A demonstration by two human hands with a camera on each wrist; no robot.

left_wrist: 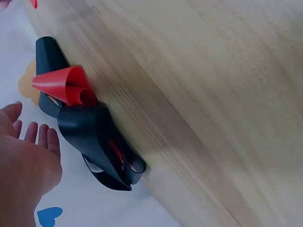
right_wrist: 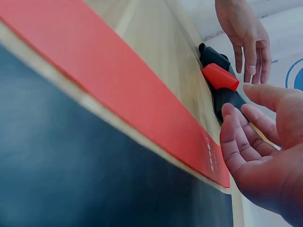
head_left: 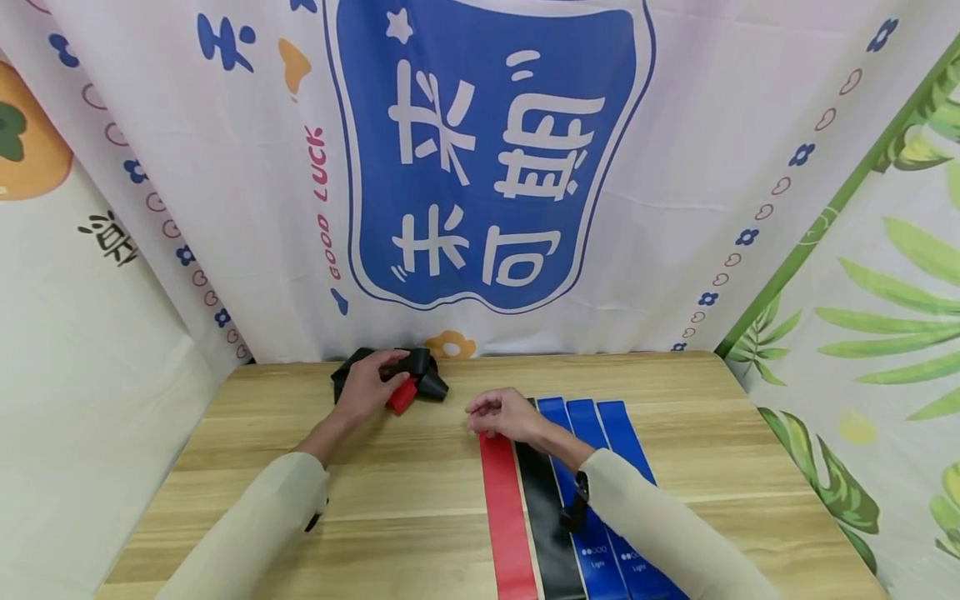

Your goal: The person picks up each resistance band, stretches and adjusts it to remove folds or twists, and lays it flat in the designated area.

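A bundle of looped black resistance bands [head_left: 432, 386] with a red band [head_left: 402, 397] folded among them lies at the table's back edge. My left hand [head_left: 369, 385] hovers right by this bundle, its fingers loosely extended and gripping nothing; the left wrist view shows bare space between the fingers and the black loops [left_wrist: 85, 130]. To the right, a flat red band [head_left: 508, 508] is laid lengthwise, printed with small dots at its far end. Over that end is my right hand [head_left: 510, 414], fingers loosely bent and holding nothing.
Beside the red strip lie a flat black band [head_left: 546, 508] and several blue bands [head_left: 626, 442], side by side and partly under my right forearm. Printed cloth [head_left: 660, 208] hangs behind the wooden table [head_left: 405, 533] and along both sides.
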